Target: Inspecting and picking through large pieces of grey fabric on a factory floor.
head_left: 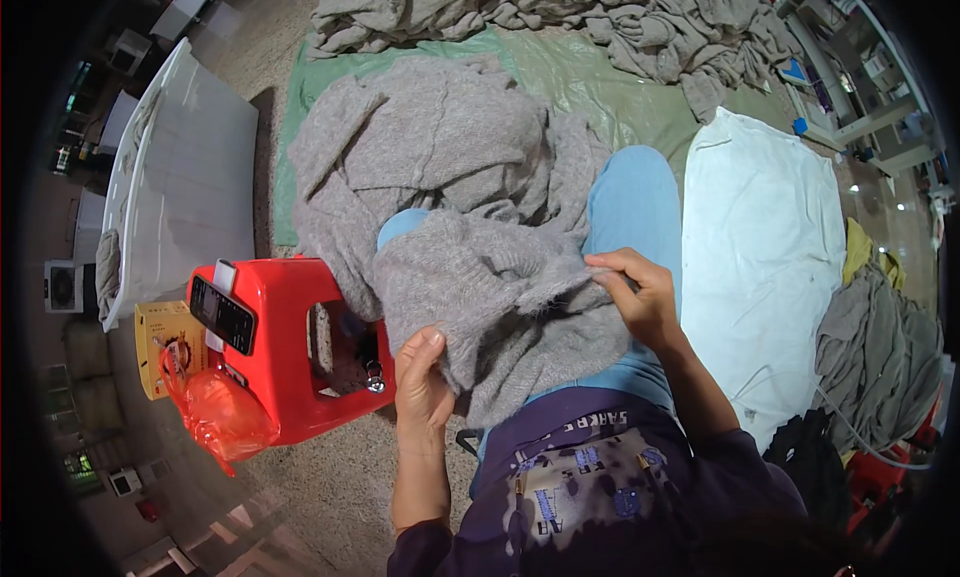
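Across my lap lies a grey-brown knitted garment [470, 277], fuzzy along its right edge. My left hand [426, 377] is closed on its lower left edge, thumb on top. At the garment's right edge my right hand [640, 292] pinches the knit between thumb and fingertips. Whether a small tool or thread is in that pinch cannot be made out. Beyond my knees, a heap of the same knit [430, 137] rests on a green sheet [460, 49].
To the left stands a red plastic stool [290, 362] bearing a phone [222, 315]; a red plastic bag [225, 412] and yellow box [165, 342] are beside it. A white bin [195, 167] is farther back. White cloth [760, 267] lies right. More knits [540, 12] are piled far off.
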`<state>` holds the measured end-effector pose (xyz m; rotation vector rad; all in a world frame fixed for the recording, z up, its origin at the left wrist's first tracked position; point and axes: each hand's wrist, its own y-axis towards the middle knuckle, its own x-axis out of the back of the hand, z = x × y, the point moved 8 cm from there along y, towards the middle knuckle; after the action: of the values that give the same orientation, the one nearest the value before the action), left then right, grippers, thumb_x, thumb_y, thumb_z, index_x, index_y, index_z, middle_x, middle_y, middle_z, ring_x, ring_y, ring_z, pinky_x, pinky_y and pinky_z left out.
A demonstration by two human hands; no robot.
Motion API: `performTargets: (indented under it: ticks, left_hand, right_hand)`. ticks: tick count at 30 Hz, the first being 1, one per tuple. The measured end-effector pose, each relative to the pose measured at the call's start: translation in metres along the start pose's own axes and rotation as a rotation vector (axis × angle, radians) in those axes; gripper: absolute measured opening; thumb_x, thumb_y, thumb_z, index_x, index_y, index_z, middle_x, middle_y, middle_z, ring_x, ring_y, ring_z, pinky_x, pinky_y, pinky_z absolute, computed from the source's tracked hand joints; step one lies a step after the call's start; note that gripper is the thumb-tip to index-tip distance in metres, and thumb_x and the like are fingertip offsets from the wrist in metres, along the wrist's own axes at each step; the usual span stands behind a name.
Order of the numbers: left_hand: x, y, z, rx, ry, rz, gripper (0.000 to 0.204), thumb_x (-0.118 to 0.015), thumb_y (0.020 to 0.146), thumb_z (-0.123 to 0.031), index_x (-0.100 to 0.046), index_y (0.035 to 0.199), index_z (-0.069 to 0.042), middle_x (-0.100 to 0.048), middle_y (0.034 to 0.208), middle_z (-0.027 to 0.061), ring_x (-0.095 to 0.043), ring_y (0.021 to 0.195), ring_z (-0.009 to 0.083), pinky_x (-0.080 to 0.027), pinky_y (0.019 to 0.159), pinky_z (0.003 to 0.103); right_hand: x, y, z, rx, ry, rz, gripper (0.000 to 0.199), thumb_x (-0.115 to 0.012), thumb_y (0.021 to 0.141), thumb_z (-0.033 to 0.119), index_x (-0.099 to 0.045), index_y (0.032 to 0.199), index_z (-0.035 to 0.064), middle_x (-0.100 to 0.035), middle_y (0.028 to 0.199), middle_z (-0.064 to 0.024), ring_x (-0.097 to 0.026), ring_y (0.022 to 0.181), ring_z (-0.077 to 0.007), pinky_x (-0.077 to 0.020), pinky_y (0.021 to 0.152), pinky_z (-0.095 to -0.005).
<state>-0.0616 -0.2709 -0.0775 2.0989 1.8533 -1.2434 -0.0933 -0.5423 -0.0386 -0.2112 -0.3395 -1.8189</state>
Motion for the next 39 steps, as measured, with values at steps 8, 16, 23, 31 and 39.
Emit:
performTargets:
  ticks: [8, 16, 23, 31, 39]
  left_hand:
    - [-0.015, -0.003, 0.003, -0.072, 0.187, 0.002, 0.006, -0.063, 0.087, -0.004, -0.066, 0.089, 0.001, -0.065, 0.086, 0.0019, -0.056, 0.078, 0.0067, -0.044, 0.074, 0.022]
    - [-0.018, -0.01, 0.008, -0.078, 0.305, -0.027, 0.004, -0.067, 0.084, 0.001, -0.065, 0.087, 0.0, -0.06, 0.077, -0.0028, -0.051, 0.068, 0.0019, -0.04, 0.063, 0.017]
    - [-0.014, -0.008, 0.003, -0.243, 0.346, -0.001, 0.011, -0.07, 0.081, 0.004, -0.066, 0.09, 0.0, -0.064, 0.083, 0.0015, -0.055, 0.076, 0.0039, -0.043, 0.068, 0.018]
    - [-0.035, -0.015, -0.01, -0.435, 0.767, 0.165, 0.008, -0.066, 0.081, 0.006, -0.063, 0.087, 0.004, -0.065, 0.085, 0.0097, -0.06, 0.079, 0.0142, -0.047, 0.073, 0.025]
    - [-0.038, -0.026, -0.017, -0.557, 0.818, 0.167, 0.01, -0.062, 0.08, 0.01, -0.06, 0.086, 0.003, -0.064, 0.085, 0.0114, -0.06, 0.081, 0.0182, -0.048, 0.074, 0.028]
  right_hand:
    - [-0.064, -0.024, 0.078, 0.496, 0.011, 0.202, 0.021, -0.065, 0.074, -0.006, -0.066, 0.094, -0.0013, -0.064, 0.089, -0.0137, -0.062, 0.074, -0.0245, -0.0492, 0.062, -0.0303]
    - [-0.084, -0.036, 0.091, 0.795, -0.159, 0.123, 0.028, -0.063, 0.068, 0.002, -0.061, 0.095, -0.002, -0.057, 0.087, -0.0097, -0.055, 0.071, -0.024, -0.0468, 0.062, -0.0322]
    - [-0.091, -0.018, 0.068, 0.477, 0.079, 0.196, 0.017, -0.067, 0.073, -0.005, -0.065, 0.089, 0.0015, -0.057, 0.082, -0.0098, -0.056, 0.067, -0.0223, -0.0455, 0.059, -0.0287]
    - [-0.113, -0.003, 0.035, 0.039, 0.15, 0.761, 0.016, -0.066, 0.08, 0.013, -0.058, 0.084, -0.001, -0.059, 0.073, -0.0138, -0.057, 0.066, -0.0261, -0.043, 0.061, -0.0353]
    - [-0.111, -0.012, 0.059, 0.167, 0.198, 0.664, 0.011, -0.061, 0.079, 0.009, -0.055, 0.081, 0.0, -0.054, 0.069, -0.0151, -0.056, 0.062, -0.0329, -0.0426, 0.055, -0.04]
